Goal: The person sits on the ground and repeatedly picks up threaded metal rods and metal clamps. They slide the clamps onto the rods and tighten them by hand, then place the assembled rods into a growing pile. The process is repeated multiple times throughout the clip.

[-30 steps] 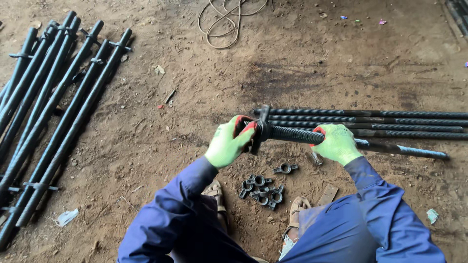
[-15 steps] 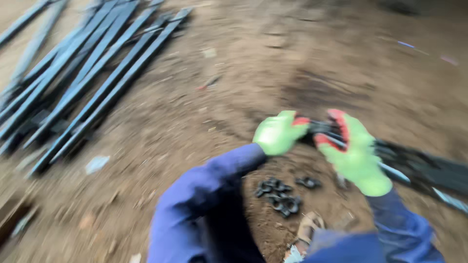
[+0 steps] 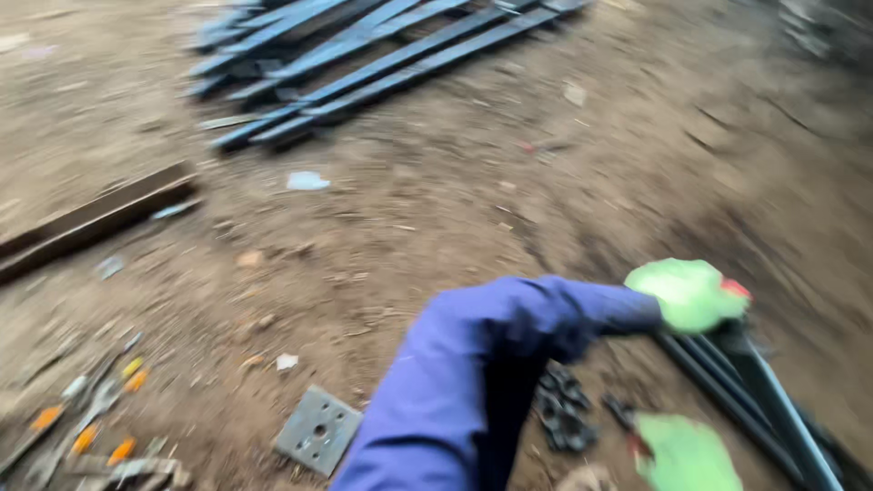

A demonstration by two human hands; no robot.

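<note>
Green-gloved left hand (image 3: 688, 295) on dark rod (image 3: 773, 400)

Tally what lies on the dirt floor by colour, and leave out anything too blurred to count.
Green gloved hands: 2, left hand and right hand
Grey square metal plate with a centre hole: 1
Brown beam: 1
Dark rod piles: 2, the far pile and the held bundle; single rods too blurred to count
Total: 6

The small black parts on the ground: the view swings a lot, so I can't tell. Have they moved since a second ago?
No. The small black parts still lie on the dirt just beside the end of the rods, below the left hand, as before; only the camera turned.
</note>
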